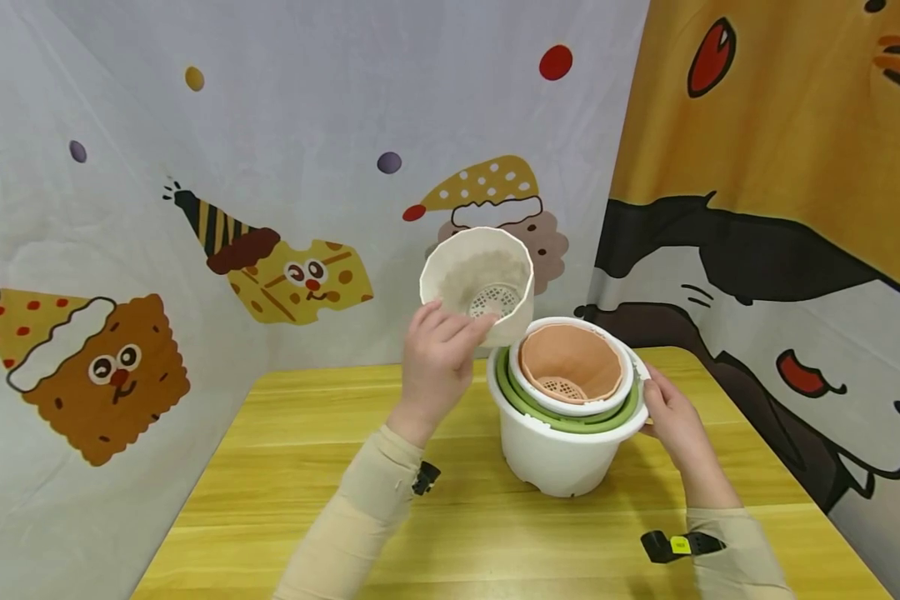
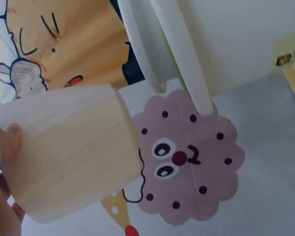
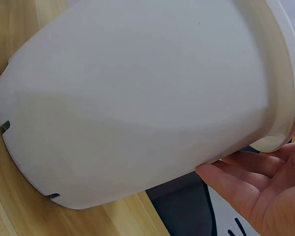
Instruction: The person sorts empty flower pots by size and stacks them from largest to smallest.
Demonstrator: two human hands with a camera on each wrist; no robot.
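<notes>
My left hand (image 1: 438, 354) pinches the rim of a small cream plant pot (image 1: 468, 258), thumb inside, and holds it tilted in the air. Its perforated bottom shows in the head view. Just right of and below it, a large white pot (image 1: 558, 462) stands upright on the table. Nested in that are a green pot (image 1: 588, 427), a smaller white pot (image 1: 627, 379) and an orange-brown pot (image 1: 570, 354) with a holed bottom. My right hand (image 1: 675, 412) grips the large pot's rim at the right; in the right wrist view its fingertips (image 3: 206, 172) touch the outer wall.
The pots are on a wood-grain table (image 1: 330, 475), near its far edge. Behind hangs a pale cartoon-printed cloth (image 1: 307, 108), with an orange, black and white printed one (image 1: 817, 125) at the right.
</notes>
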